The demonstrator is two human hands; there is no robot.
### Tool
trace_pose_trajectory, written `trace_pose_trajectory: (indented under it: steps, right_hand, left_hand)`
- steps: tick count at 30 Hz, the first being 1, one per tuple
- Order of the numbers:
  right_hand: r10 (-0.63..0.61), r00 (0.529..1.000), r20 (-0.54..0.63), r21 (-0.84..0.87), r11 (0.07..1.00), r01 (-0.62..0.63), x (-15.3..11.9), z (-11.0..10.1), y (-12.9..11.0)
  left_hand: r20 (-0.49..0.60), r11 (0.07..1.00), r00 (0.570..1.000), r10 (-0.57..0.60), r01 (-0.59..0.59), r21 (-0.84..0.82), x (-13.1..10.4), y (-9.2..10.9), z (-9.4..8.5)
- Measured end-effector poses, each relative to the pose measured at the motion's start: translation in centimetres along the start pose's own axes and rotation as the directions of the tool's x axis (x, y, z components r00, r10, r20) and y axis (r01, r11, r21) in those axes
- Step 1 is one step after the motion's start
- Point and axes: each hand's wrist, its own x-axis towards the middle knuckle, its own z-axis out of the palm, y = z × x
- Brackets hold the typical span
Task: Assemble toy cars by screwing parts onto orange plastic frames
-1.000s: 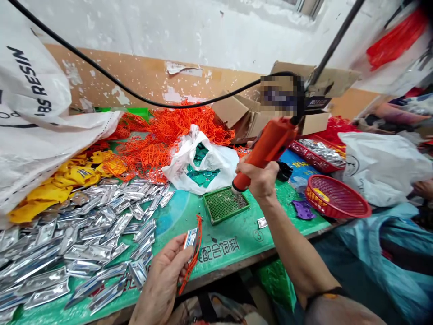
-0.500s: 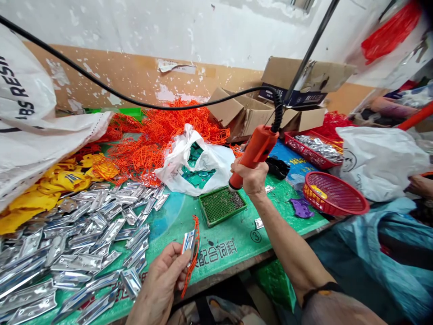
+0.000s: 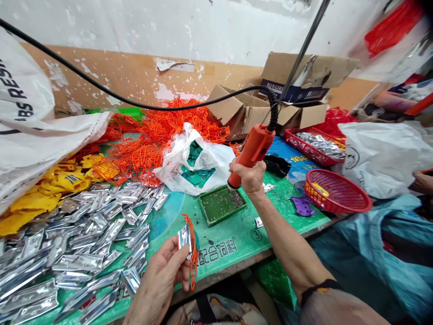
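Note:
My right hand is wrapped round an orange electric screwdriver, its nose tilted down over a green tray of small dark screws. The driver's tip is hard to make out against the tray. Between the thumb and fingers of my left hand is a shiny metal plate together with an orange plastic piece; a bit of green shows between them. Left of that hand, many similar metal plates lie loose on the green table cover.
Behind the tray sits a white bag of green parts, beside heaped orange plastic pieces. Yellow pieces lie at left. A red basket and a purple piece are at right. A black cable spans the view; another person's hand is far right.
My left hand has shifted slightly left and turned the metal plate and orange piece more upright. My right hand and the screwdriver stay over the tray, nearly still.

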Motion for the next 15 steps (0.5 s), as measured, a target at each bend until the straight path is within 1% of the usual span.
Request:
trace_pose_trajectory:
  steps: [3, 6, 9, 12, 15]
  right_hand:
    - [0.001, 1.0, 0.01, 0.007, 1.0, -0.001, 0.0, 0.1, -0.1]
    - [0.017, 1.0, 0.008, 0.0, 1.0, -0.017, 0.0, 0.1, -0.1]
    - [0.04, 0.999, -0.009, 0.0, 0.999, -0.04, 0.1, 0.2, -0.2]
    - [0.039, 0.999, -0.01, 0.069, 0.997, -0.038, 0.5, 0.1, -0.6]
    - [0.039, 0.999, 0.005, 0.127, 0.991, -0.04, 0.9, 0.0, -1.8]
  left_hand:
    - [0.001, 1.0, 1.0, -0.011, 0.011, -0.011, 0.2, 0.1, 0.0]
    - [0.025, 0.999, 0.999, -0.033, 0.033, -0.005, 0.5, 0.4, -0.3]
    - [0.028, 0.994, 1.0, -0.007, 0.004, 0.113, 1.1, 0.6, -1.0]
    - [0.046, 0.957, 0.998, 0.045, -0.056, 0.285, 1.9, 0.9, -1.5]
    - [0.054, 0.928, 0.996, 0.076, -0.091, 0.361, 2.5, 1.3, -1.5]
